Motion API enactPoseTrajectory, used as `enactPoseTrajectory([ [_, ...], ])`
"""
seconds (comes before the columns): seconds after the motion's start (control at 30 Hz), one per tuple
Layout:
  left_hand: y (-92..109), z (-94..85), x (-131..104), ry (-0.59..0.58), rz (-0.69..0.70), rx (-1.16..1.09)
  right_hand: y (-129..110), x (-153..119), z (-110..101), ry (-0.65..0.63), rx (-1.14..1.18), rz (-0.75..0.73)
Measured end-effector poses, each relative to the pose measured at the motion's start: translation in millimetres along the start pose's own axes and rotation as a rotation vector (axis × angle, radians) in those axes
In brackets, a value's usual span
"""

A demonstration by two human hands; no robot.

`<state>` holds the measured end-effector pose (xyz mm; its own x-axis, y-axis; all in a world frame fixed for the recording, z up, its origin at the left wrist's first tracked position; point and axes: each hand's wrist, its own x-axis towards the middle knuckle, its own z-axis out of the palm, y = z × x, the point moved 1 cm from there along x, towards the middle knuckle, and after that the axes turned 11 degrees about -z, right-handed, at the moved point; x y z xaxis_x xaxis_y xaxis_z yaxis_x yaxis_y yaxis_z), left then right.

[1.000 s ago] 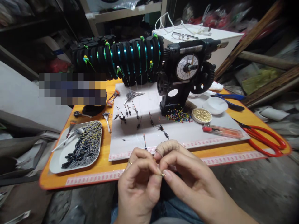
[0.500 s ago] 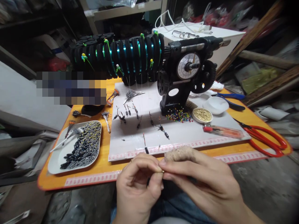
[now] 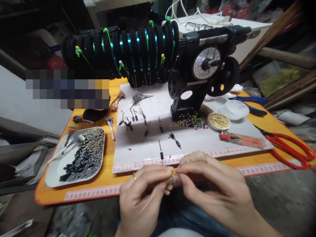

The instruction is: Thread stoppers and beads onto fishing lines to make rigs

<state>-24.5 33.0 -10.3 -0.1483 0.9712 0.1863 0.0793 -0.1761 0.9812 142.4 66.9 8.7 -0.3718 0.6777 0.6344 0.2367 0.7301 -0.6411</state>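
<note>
My left hand (image 3: 143,194) and my right hand (image 3: 219,191) meet at the table's front edge, above my lap. Thumb and fingers of the left are pinched together, and it wears a thin ring. The right also pinches, its fingertips almost touching the left's; a beige wrap (image 3: 194,157) covers one of its fingers. Whatever lies between the fingertips is too small to make out. Just beyond them, a small black piece with a thin stem (image 3: 161,154) rests on the white board (image 3: 138,161). Several similar dark pieces (image 3: 177,143) are scattered farther back.
A black geared machine with a dial (image 3: 206,63) carries ribbed rolls (image 3: 123,52). Left is a tray (image 3: 49,179) of grey and black pieces. Coloured pins (image 3: 192,121), a dish of golden bits (image 3: 218,121), a box cutter (image 3: 243,139), red scissors (image 3: 293,148) and blue pliers (image 3: 251,99) lie right.
The view has shifted slightly. My fingertips have drawn a little apart, and the tiny brass-coloured bit seen between them is no longer distinct. The nearest black piece shows more fully.
</note>
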Motion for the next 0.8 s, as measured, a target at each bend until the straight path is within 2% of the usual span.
enactPoseTrajectory([
  [0.13, -4.7, -12.9, -2.2, 0.06, 0.329, 0.46, 3.8, -2.0, 4.5, 0.004, -0.091, -0.018],
  [0.23, -5.8, -23.8, 1.1, -0.048, 0.465, 0.65, 7.6, -0.4, 6.4, -0.002, -0.2, -0.051],
  [0.3, -3.7, -29.2, 7.7, -0.102, 0.491, 0.75, 10.3, 1.3, 6.7, -0.003, -0.265, -0.08],
  [0.4, 2.6, -30.3, 21.0, -0.138, 0.435, 0.838, 14.2, 2.3, 6.7, -0.018, -0.344, -0.125],
  [0.53, 10.2, -21.0, 34.4, -0.16, 0.3, 0.801, 18.0, -0.8, 6.9, -0.05, -0.403, -0.123],
  [0.8, 13.1, -11.2, 39.8, -0.193, 0.034, 0.819, 20.4, -3.3, 5.9, -0.052, -0.5, -0.104],
])
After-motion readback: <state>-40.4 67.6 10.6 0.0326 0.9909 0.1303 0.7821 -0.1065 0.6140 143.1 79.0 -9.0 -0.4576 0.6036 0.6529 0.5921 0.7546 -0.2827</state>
